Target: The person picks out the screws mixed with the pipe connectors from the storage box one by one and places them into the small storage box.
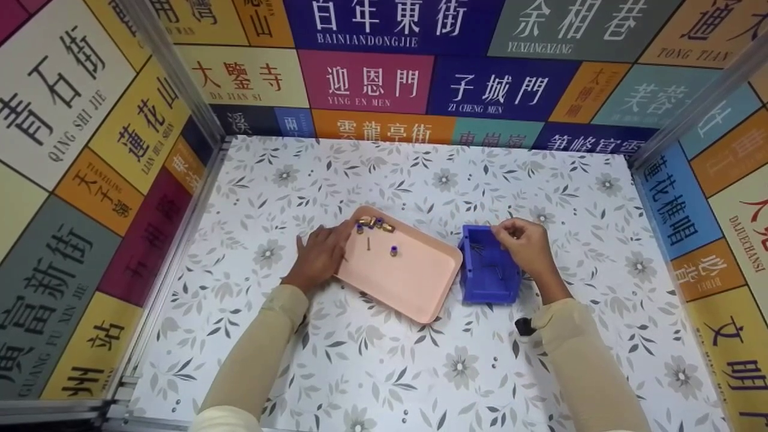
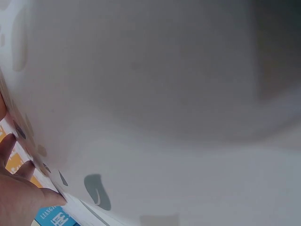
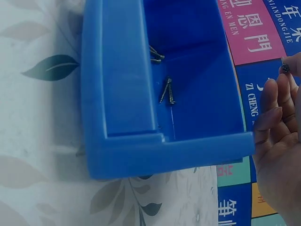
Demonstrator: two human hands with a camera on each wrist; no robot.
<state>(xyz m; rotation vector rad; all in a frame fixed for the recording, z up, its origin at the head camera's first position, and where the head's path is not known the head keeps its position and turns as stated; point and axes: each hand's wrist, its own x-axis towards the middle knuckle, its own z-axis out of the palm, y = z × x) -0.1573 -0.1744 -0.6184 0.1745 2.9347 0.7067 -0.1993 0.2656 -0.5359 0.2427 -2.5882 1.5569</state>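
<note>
A pink tray (image 1: 408, 276) lies on the table. My left hand (image 1: 321, 255) rests at its left edge with fingers spread; in the left wrist view that hand (image 2: 23, 193) shows only at the lower left. Brass fittings with blue ends (image 1: 375, 224) cluster in the tray's far left corner. A screw (image 1: 368, 244) and one more brass fitting (image 1: 393, 251) lie apart from them. Over the far right rim of the blue bin (image 1: 489, 294), my right hand (image 1: 528, 240) pinches a small screw (image 3: 285, 68), of which mainly the dark head shows. Inside the bin are several screws (image 3: 169, 92).
White cloth with grey flowers and leaves (image 1: 360, 366) covers the table. Panels with place names stand at the back (image 1: 366, 81), left (image 1: 42, 264) and right (image 1: 738, 312). A small black device (image 1: 525, 326) sits at my right wrist.
</note>
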